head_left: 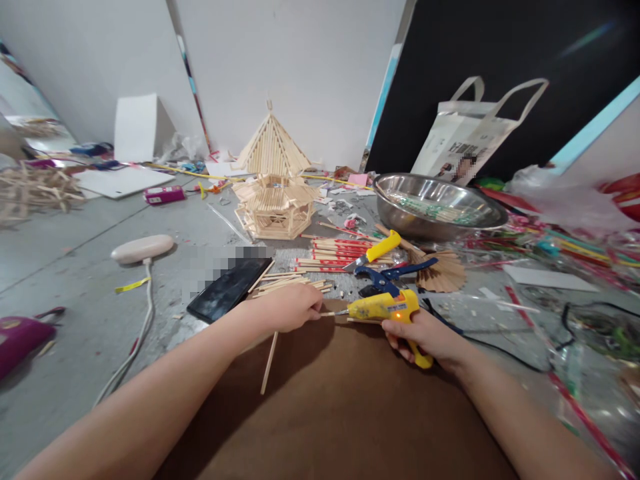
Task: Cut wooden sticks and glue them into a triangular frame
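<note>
Over a brown board (345,407), my right hand (430,337) grips a yellow glue gun (373,307), its nozzle pointing left. My left hand (295,308) is closed in a pinch on a thin wooden stick (327,314); the short end that shows meets the nozzle or lies just before it. Another wooden stick (269,363) slants down from below my left hand; whether the hand holds it too I cannot tell. Loose sticks (280,283) lie just beyond that hand. Behind the glue gun are a blue-handled cutter (375,280) and a yellow utility knife (384,247).
A pagoda-like stick model (275,210) with a pointed roof (274,143) stands ahead. Left lie a black phone-like slab (230,287) and a white corded device (143,249). Red-wrapped chopsticks (330,253), a metal basin (440,223), a tote bag (465,143) and plastic clutter (595,247) fill the right.
</note>
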`<act>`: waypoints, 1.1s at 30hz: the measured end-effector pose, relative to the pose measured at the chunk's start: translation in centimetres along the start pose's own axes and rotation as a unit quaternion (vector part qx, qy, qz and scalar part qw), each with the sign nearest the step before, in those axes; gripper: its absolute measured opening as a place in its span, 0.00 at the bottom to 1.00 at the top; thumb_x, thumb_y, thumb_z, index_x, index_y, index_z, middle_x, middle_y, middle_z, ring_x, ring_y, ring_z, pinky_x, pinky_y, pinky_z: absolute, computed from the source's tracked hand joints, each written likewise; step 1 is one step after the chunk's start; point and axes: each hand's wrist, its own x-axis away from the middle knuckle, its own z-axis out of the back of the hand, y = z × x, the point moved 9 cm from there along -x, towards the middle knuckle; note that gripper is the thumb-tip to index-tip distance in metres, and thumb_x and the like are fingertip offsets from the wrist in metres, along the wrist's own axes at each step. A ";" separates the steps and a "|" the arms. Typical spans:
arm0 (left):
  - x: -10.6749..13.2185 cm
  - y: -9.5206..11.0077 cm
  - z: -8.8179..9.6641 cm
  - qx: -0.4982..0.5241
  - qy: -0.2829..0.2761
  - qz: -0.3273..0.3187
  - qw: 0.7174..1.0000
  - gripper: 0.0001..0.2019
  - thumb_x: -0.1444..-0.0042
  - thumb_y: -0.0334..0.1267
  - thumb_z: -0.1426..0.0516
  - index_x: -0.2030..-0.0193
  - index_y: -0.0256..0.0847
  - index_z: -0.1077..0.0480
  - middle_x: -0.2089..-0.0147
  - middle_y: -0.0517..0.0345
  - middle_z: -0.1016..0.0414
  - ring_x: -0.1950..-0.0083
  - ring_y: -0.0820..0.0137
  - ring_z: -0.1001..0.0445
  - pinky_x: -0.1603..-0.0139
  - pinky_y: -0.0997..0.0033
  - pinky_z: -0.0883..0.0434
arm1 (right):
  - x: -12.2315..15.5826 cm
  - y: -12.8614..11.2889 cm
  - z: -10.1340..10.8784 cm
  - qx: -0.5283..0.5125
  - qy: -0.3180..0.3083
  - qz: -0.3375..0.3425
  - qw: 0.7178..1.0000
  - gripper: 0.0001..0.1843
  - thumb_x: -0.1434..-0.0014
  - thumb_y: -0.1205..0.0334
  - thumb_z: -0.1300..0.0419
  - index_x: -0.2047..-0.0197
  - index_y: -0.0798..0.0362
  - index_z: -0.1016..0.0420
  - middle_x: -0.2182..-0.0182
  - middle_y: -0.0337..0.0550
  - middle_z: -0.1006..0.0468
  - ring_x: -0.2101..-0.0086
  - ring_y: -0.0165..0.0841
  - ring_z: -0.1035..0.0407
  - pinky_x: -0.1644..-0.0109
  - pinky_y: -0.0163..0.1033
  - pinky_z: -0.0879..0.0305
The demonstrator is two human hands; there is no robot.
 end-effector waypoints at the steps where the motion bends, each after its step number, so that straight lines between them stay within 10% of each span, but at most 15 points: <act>1: 0.0 0.0 0.0 0.001 0.000 0.000 1.000 0.06 0.53 0.34 0.51 0.71 0.39 0.34 0.68 0.57 0.30 0.67 0.72 0.35 0.68 0.75 0.40 | 0.0 0.0 0.0 0.000 0.000 0.000 1.000 0.18 0.57 0.50 0.42 0.81 0.57 0.39 0.86 0.34 0.36 0.88 0.20 0.43 0.85 0.27 0.48; 33: 0.0 0.2 0.1 -0.008 -0.003 0.003 1.000 0.07 0.52 0.34 0.52 0.70 0.38 0.34 0.67 0.57 0.30 0.67 0.72 0.34 0.67 0.74 0.39 | 0.0 0.2 0.2 0.001 0.010 -0.002 1.000 0.19 0.59 0.48 0.42 0.81 0.57 0.39 0.86 0.34 0.36 0.88 0.20 0.43 0.85 0.28 0.48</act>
